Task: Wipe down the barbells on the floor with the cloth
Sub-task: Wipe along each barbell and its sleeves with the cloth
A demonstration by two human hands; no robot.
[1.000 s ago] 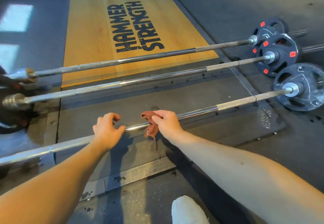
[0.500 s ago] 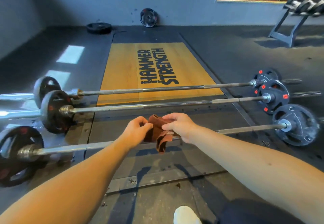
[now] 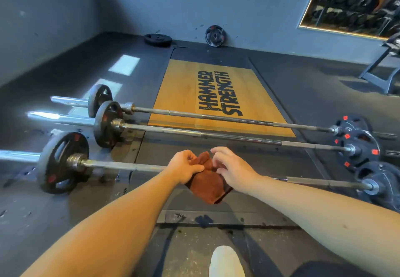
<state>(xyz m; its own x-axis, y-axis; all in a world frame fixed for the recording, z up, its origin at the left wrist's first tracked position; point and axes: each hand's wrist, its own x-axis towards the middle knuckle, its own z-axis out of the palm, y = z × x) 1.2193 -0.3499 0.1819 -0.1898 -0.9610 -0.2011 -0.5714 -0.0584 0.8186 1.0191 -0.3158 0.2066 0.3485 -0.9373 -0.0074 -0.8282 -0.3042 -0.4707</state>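
Closest in, at the bottom edge, the toe of a white shoe (image 3: 225, 261) stands on the dark rubber floor, and both bare forearms reach forward from there. The left hand (image 3: 185, 166) grips the brown cloth (image 3: 208, 182), fingers curled into its upper folds, so that the rest hangs down in a loose bunch. The right hand (image 3: 234, 168) arches over the cloth's other side with fingers spread and bent and the thumb against the fabric; whether it pinches the cloth or only touches it, I cannot tell. The two hands meeting on it looks like refolding or regripping the cloth to get a workable face before wiping.

The cloth covers the middle of the nearest barbell (image 3: 121, 165); whether it touches the shaft is not clear. That bar lies across the view with a plate on each end, which keeps the shaft off the floor so a cloth can wrap around it. Beyond it lie the middle barbell (image 3: 216, 136) and the far barbell (image 3: 216, 118), roughly parallel and near each other, the far one crossing the wooden platform (image 3: 179, 94) lettered HAMMER STRENGTH. A loose plate (image 3: 214, 36) leans on the back wall.
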